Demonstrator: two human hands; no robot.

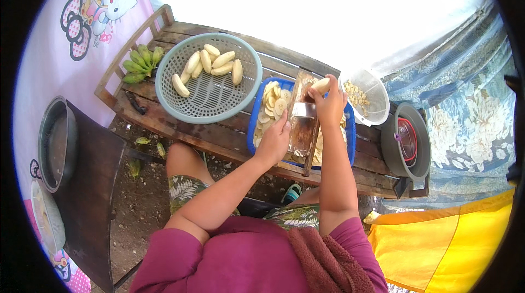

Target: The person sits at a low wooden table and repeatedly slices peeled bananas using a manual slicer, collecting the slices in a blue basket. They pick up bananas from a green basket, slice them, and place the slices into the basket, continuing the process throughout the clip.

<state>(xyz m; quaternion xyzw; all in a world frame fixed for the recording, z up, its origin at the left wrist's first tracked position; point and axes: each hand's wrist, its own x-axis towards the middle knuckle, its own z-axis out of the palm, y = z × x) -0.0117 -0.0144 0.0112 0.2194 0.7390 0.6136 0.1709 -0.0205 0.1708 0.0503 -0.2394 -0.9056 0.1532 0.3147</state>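
Fingers of the right hand [330,103] clench a peeled banana [321,85] at the top of the wooden slicer board [302,126] — the left hand [275,139] grips the board's left edge. Both forearms reach forward over the blue tray [255,123] of slices; the green basket [164,93] sits just left.

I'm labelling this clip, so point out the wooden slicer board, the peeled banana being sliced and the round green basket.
wooden slicer board [304,129]: head view, lower plank.
peeled banana [321,84]: head view, exposed end.
round green basket [164,93]: head view, left rim.
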